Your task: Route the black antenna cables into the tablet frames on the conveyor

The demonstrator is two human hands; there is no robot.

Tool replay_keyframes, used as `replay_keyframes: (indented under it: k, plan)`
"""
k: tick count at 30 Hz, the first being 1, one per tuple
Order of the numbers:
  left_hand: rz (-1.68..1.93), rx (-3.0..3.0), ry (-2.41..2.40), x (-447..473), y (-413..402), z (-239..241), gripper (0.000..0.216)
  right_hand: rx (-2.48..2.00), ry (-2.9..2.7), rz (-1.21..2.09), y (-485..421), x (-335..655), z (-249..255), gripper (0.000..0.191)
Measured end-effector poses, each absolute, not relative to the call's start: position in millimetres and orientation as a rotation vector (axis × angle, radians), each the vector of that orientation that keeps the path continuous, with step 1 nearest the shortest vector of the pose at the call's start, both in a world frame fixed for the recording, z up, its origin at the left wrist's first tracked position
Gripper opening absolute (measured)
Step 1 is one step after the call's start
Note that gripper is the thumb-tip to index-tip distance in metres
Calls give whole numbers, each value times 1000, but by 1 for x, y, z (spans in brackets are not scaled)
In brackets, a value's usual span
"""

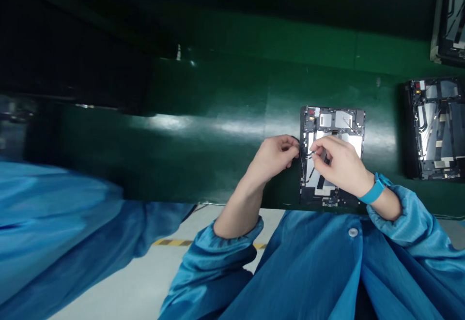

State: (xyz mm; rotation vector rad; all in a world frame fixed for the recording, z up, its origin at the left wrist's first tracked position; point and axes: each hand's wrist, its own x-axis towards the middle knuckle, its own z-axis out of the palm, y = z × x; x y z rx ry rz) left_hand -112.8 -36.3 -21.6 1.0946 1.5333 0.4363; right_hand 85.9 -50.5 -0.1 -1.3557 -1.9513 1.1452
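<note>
An opened tablet chassis, with boards and silver shielding showing, lies on a green conveyor belt right in front of me. My left hand is curled at the chassis's left edge, fingertips pinched on a thin black cable there. My right hand, with a blue wristband, hovers over the middle of the chassis. Its thumb and forefinger are pinched together on something small that I cannot make out. Both arms wear blue smock sleeves.
A second opened tablet lies further right on the belt, and a third sits at the top right corner. Another person's blue sleeve fills the lower left. Grey floor with a yellow stripe shows below the belt.
</note>
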Motion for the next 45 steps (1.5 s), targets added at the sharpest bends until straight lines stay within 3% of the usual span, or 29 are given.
replay_keyframes:
  k: [13, 21, 26, 31, 45]
  plan:
    - [337, 1337, 1610, -115, -38, -21, 13, -1458, -2398, 1044, -50, 67, 7, 12]
    - [673, 1303, 1315, -125, -62, -1, 14, -1378, -2492, 1125, -46, 66, 2, 8]
    - [727, 1157, 1379, -125, -78, -15, 29, -1192, -2455, 1284, -37, 85, -4, 14]
    - [683, 999, 1279, -123, -91, -32, 43, -1024, -2539, 1103, -29, 88, -10, 16]
    - [688, 914, 1275, -114, -89, -30, 42, -925, -2538, 1021, -19, 83, -22, 24]
